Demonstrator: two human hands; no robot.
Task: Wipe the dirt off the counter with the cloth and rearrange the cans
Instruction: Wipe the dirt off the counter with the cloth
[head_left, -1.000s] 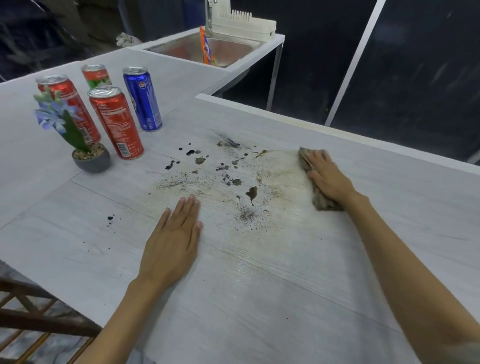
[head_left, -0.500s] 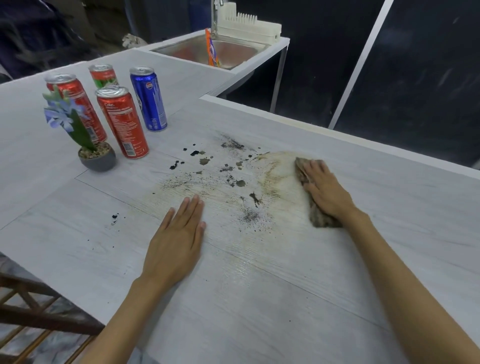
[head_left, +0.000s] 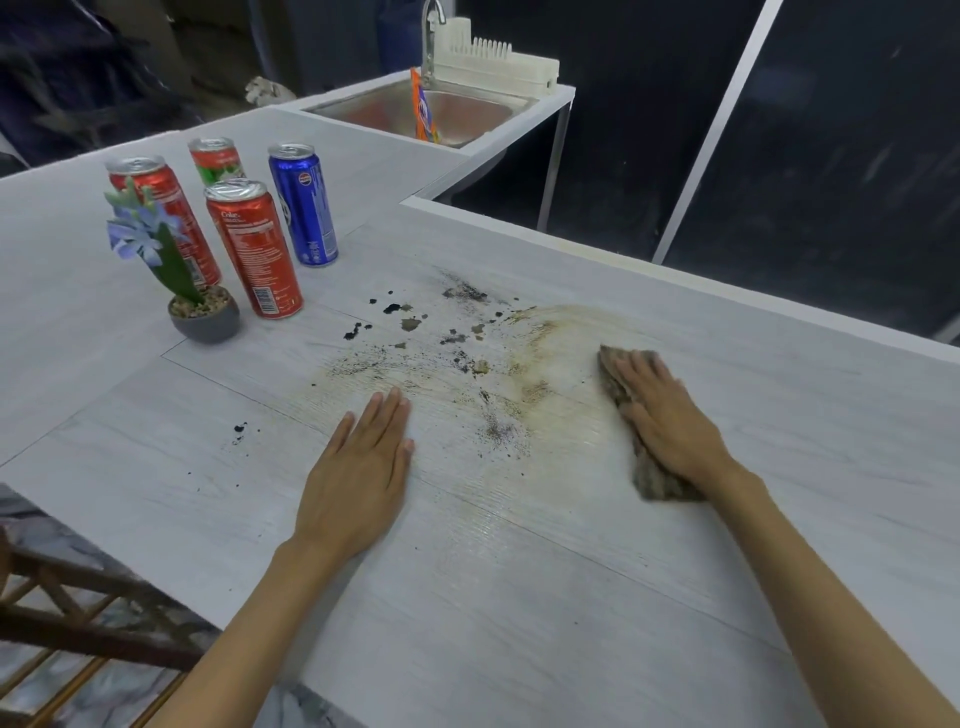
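One cloth beneath right hand

Cans stand left of the dirt; cloth right; plant before cans

The front red can has one white word near its top that seems to read "Cola". Under this word there are several lines of small white print, too small to read, and close to the bottom there is a white barcode whose numbers I cannot read.

The blue can shows the round red, white and blue Pepsi logo on its upper part. The pale print near its base is too small to read.

The left red can has only unreadable white print. The label of the red and green can is blurred.

The orange packet in the sink has a blue mark, which is not readable.
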